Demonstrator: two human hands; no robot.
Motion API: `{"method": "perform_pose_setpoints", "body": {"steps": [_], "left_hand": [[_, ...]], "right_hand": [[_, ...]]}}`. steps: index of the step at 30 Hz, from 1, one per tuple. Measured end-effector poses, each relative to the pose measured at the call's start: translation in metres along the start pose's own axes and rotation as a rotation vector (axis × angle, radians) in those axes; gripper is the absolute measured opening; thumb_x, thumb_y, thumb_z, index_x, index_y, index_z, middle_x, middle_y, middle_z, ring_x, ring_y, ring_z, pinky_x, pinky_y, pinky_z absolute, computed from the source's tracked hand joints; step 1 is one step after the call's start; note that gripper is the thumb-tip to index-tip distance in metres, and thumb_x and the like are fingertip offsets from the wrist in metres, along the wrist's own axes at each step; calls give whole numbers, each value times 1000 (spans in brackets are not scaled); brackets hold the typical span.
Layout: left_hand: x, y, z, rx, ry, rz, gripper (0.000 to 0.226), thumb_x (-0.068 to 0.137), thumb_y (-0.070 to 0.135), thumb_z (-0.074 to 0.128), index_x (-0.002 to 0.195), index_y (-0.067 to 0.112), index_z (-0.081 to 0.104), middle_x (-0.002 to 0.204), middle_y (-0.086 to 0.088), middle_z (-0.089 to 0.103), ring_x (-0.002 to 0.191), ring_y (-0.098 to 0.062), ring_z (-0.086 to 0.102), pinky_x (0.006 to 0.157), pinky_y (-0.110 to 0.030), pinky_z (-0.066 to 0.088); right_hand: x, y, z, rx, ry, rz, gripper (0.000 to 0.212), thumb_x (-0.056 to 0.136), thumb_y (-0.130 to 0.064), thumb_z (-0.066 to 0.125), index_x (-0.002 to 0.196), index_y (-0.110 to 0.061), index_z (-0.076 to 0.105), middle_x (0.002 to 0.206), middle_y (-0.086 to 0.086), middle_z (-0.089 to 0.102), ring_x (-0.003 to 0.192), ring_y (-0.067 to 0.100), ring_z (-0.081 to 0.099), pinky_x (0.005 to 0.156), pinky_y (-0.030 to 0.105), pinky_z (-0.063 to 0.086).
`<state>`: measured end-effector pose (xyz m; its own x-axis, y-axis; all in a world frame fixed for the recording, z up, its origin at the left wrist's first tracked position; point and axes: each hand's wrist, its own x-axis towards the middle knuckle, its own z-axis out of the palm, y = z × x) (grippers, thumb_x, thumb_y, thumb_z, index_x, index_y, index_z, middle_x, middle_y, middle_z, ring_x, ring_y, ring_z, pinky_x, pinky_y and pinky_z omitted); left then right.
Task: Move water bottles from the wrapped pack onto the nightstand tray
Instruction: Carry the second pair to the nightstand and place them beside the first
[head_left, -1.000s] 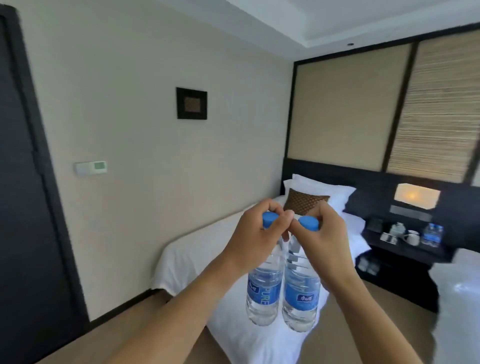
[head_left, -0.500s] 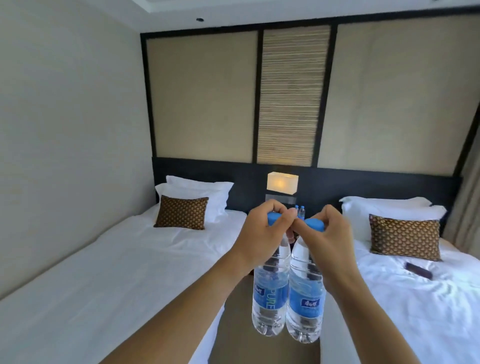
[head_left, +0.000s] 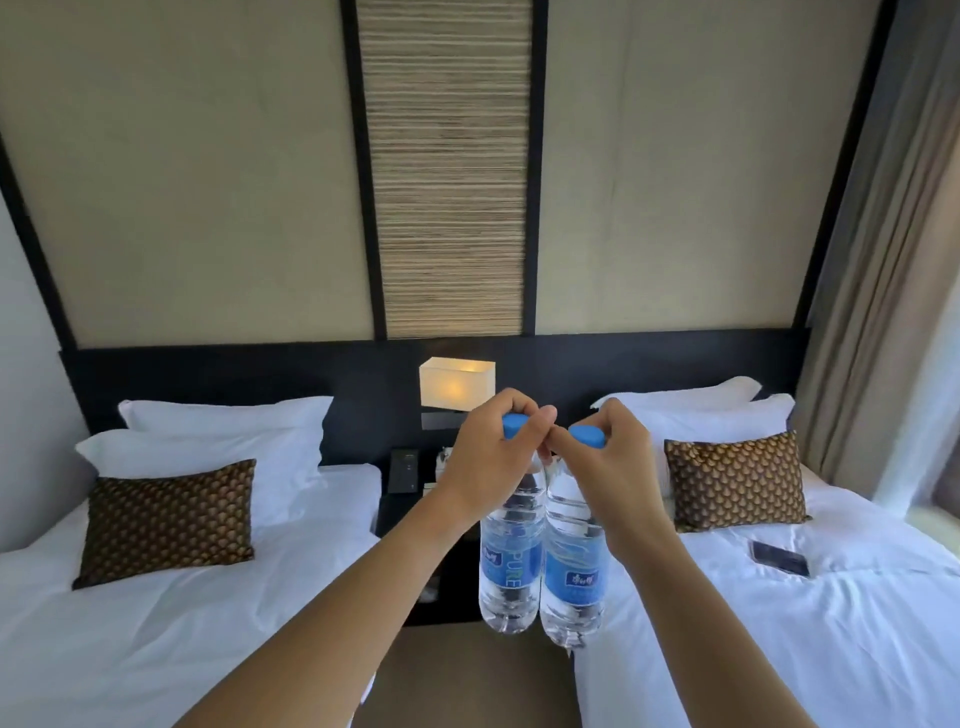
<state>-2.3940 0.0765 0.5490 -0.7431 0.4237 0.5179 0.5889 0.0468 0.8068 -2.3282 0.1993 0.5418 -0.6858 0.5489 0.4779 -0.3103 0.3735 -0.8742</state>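
My left hand (head_left: 488, 462) grips the blue cap of a clear water bottle (head_left: 506, 566) with a blue label. My right hand (head_left: 615, 467) grips the cap of a second water bottle (head_left: 571, 577). Both bottles hang upright side by side, touching, in mid-air over the gap between two beds. The dark nightstand (head_left: 402, 512) stands behind them between the beds, mostly hidden by my hands and the bottles. The tray on it is hidden. The wrapped pack is out of view.
A white bed (head_left: 182, 613) with a brown cushion lies on the left, another bed (head_left: 779, 623) on the right with a dark phone (head_left: 779, 557) on it. A lit lamp (head_left: 456, 382) hangs above the nightstand. A black handset (head_left: 403, 470) rests there. Curtains (head_left: 893, 312) hang at right.
The view has turned right and come closer to the nightstand between the beds. Both hands keep their hold on the two bottles, now slightly more apart.
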Motion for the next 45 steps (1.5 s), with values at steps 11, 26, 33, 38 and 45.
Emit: {"method": "perform_pose_setpoints", "body": {"steps": [11,26,33,38,45], "left_hand": [[311,-201,18,-5,12,-2,25,101,29,62,92,6,60,78,-13,72,68,-14,68,64,-24,54],[579,-575,50,-6,-34,-91,30,95,47,63,84,19,57,66,8,65,56,-4,57,56,-17,45],[609,-797,131,8,-15,-106,24,94,46,57,79,27,53,65,7,63,51,-3,54,50,-13,40],[608,-956,186,84,73,-4,25,96,43,58,80,25,55,68,7,63,53,-4,54,51,-12,41],[621,-1124,230,80,206,59,24,100,33,61,81,18,60,64,5,61,55,-2,55,52,-12,43]], "right_hand": [[320,172,118,89,-112,-25,38,67,-32,80,77,-10,51,59,-11,59,49,0,49,49,15,45],[577,487,308,-35,-52,117,37,70,-29,87,75,-12,54,62,-15,57,52,0,50,52,16,48],[615,711,354,-40,-13,112,41,67,-29,86,74,-10,50,65,-4,56,50,0,46,48,15,44],[625,879,389,-37,3,6,41,70,-29,85,72,-15,47,69,0,56,53,6,46,49,17,42],[645,1049,445,-84,83,-183,47,69,-37,82,71,-19,39,84,5,47,61,8,40,54,18,41]]}}
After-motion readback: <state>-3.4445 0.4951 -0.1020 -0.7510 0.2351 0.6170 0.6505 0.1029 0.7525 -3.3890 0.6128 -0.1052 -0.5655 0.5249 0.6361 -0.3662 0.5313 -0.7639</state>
